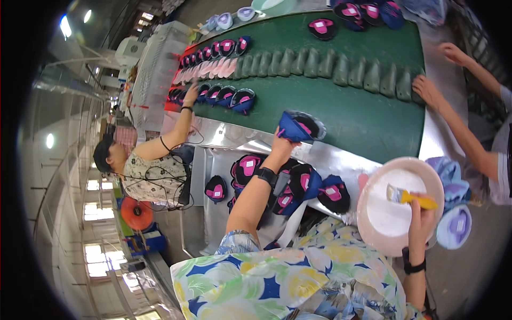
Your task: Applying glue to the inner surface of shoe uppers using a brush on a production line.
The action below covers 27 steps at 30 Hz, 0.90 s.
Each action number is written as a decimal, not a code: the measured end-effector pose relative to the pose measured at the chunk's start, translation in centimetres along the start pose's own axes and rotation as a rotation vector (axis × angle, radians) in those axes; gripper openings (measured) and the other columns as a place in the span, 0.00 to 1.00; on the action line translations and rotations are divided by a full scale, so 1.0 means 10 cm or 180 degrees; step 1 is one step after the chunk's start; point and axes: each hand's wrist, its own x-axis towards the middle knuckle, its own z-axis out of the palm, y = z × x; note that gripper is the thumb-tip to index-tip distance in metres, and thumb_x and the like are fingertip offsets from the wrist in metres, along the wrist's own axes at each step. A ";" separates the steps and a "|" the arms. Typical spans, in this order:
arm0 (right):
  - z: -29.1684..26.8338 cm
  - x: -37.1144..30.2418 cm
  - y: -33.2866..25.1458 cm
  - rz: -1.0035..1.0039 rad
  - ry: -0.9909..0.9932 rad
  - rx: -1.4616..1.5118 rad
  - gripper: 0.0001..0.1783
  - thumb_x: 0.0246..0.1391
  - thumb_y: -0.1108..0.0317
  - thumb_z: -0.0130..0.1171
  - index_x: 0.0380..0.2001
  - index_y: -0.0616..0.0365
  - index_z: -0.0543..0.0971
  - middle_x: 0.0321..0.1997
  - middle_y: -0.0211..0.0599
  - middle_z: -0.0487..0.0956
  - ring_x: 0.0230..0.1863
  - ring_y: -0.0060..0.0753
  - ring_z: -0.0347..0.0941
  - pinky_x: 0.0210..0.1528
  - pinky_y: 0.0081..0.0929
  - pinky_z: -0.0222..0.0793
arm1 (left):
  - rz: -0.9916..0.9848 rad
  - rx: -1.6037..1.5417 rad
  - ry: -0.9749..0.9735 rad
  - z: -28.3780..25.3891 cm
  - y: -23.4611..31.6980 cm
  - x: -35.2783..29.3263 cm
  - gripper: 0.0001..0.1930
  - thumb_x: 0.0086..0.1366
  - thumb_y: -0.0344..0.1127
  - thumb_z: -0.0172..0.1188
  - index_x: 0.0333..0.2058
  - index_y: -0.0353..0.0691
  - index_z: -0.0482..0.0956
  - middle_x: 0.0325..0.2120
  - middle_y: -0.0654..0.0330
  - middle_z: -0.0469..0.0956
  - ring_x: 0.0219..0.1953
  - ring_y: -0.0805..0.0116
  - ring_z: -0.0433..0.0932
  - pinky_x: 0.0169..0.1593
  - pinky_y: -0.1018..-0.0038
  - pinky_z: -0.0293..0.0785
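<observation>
My left hand (284, 144) is closed on a blue shoe upper (296, 129) with a pink inside and a dark collar, at the near edge of the green belt (341, 128). In my right hand (421, 220) is a paintbrush (421, 200), gripped by its yellow handle. Its bristles are over a pink basin (368, 229) holding white liquid (385, 213). Between my arms lies a pile of blue and black shoe uppers (298, 181) with pink insides. Another upper (215, 189) sits apart on the metal surface to the left.
Dark green shoe lasts (312, 63) line the belt's middle, with pink pieces (213, 69) at their left end. Uppers (226, 97) stand in rows beside them. A co-worker (154, 160) reaches in from the left; another person's hands (429, 92) are at the right end. Lilac uppers (453, 226) lie beyond the basin.
</observation>
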 end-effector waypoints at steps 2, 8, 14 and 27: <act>-0.01 -0.05 0.00 0.0240 -0.0096 -0.0239 0.10 0.63 0.78 0.52 0.47 0.64 0.71 0.46 0.40 0.76 0.48 0.29 0.73 0.52 0.27 0.69 | -0.1208 -0.2446 0.0758 -0.19 -0.23 0.25 0.23 0.67 0.21 0.46 0.59 0.47 0.63 0.50 0.57 0.75 0.50 0.59 0.76 0.47 0.60 0.78; 0.27 0.09 0.08 0.0798 -0.0157 -0.0341 0.07 0.64 0.74 0.53 0.45 0.63 0.73 0.45 0.39 0.76 0.45 0.27 0.73 0.49 0.25 0.69 | 0.0091 -0.0774 0.1247 -1.37 -1.50 1.08 0.24 0.68 0.27 0.51 0.61 0.53 0.63 0.50 0.58 0.74 0.51 0.57 0.76 0.55 0.55 0.75; 0.06 -0.03 0.36 0.1010 0.0235 -0.0609 0.10 0.64 0.71 0.56 0.46 0.63 0.73 0.46 0.38 0.78 0.42 0.24 0.73 0.46 0.23 0.70 | 0.0532 0.0167 0.0054 -0.18 -0.30 0.71 0.16 0.64 0.30 0.59 0.51 0.37 0.75 0.44 0.52 0.79 0.47 0.60 0.79 0.51 0.71 0.73; 0.31 -0.07 0.37 0.0125 -0.0153 -0.1575 0.09 0.59 0.70 0.61 0.40 0.64 0.76 0.34 0.42 0.79 0.32 0.34 0.78 0.36 0.25 0.73 | 0.1306 0.2409 -0.0313 0.79 0.61 -0.45 0.23 0.47 0.36 0.70 0.40 0.36 0.70 0.42 0.47 0.74 0.48 0.47 0.72 0.54 0.61 0.67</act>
